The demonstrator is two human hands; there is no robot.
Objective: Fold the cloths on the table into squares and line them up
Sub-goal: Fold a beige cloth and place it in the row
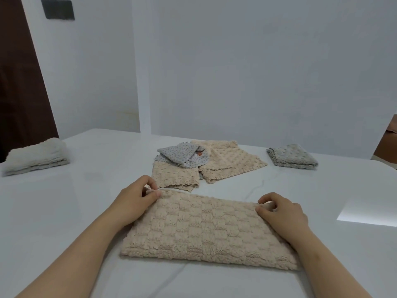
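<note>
A beige textured cloth lies folded in half as a long rectangle on the white table in front of me. My left hand pinches its far left corner. My right hand pinches its far right corner. Behind it lies a loose pile: a beige cloth, a larger beige cloth and a grey spotted cloth on top. A folded off-white cloth sits at the far left. A folded grey cloth sits at the far right.
White walls stand close behind the table's far edge. A dark brown door is at the left. A brown object shows at the right edge of the view, beyond the table.
</note>
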